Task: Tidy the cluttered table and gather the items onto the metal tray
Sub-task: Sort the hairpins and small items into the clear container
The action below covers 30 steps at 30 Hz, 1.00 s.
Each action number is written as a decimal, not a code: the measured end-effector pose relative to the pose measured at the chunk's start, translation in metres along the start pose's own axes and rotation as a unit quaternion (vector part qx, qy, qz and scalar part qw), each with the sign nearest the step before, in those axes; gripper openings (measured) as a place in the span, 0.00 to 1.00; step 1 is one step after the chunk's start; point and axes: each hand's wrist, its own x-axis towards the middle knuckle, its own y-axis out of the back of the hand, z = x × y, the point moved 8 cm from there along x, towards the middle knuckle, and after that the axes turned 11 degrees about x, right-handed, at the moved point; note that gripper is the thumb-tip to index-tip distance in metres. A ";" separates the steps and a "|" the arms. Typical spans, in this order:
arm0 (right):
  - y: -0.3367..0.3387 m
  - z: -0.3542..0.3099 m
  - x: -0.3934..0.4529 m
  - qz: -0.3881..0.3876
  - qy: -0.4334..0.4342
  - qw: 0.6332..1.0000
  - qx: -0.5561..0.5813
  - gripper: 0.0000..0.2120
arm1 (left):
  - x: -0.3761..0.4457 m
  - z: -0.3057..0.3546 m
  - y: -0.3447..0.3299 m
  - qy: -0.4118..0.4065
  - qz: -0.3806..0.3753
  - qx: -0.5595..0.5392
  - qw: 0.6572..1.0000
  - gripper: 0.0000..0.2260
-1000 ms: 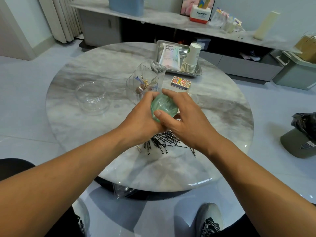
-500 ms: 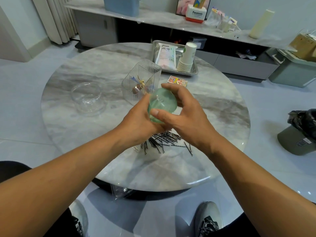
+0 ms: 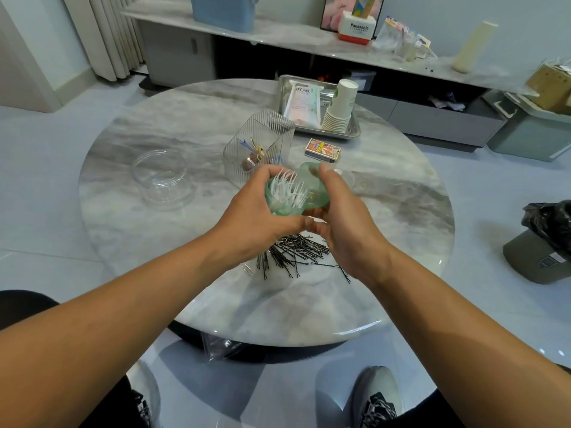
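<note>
Above the middle of the round marble table [image 3: 386, 248], my left hand [image 3: 256, 220] grips a green translucent jar [image 3: 275, 205] full of white picks. My right hand [image 3: 343, 217] holds the jar's green lid [image 3: 312, 186], lifted off and tilted to the right of the jar's mouth. Below my hands lies a heap of black hairpins [image 3: 296, 251]. The metal tray [image 3: 353, 128] sits at the table's far side and holds a white packet [image 3: 302, 103] and a stack of paper cups [image 3: 340, 106].
A ribbed clear box [image 3: 262, 140] with small items stands just beyond my hands. A clear round tub [image 3: 160, 177] sits at the left, a matchbox [image 3: 323, 148] near the tray. A low cabinet runs behind the table. My shoes show below.
The lid has come off the green jar: it was closed between both hands, and now my right hand holds the lid aside and the white picks show.
</note>
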 end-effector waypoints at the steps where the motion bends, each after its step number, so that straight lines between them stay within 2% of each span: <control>1: -0.002 -0.001 0.000 -0.007 0.012 1.000 -0.010 0.19 | 0.000 0.001 -0.001 -0.004 0.000 0.011 1.000 0.32; 7: -0.009 -0.009 -0.005 -0.042 0.088 0.987 -0.125 0.20 | -0.002 0.002 -0.003 -0.013 -0.009 0.062 0.998 0.32; 11: -0.012 -0.013 -0.012 -0.056 0.144 0.963 -0.221 0.23 | -0.001 0.000 -0.003 -0.015 -0.011 0.092 0.996 0.32; 19: -0.020 -0.012 -0.020 -0.072 0.205 0.910 -0.354 0.27 | 0.000 -0.002 -0.006 -0.013 -0.026 0.082 0.996 0.25; 24: -0.021 -0.011 -0.019 -0.071 0.221 0.900 -0.370 0.28 | 0.000 -0.003 -0.006 -0.008 -0.029 0.081 0.996 0.28; 30: -0.022 -0.007 -0.016 -0.113 0.180 0.909 -0.359 0.26 | -0.005 0.007 -0.003 -0.031 -0.035 0.118 0.992 0.33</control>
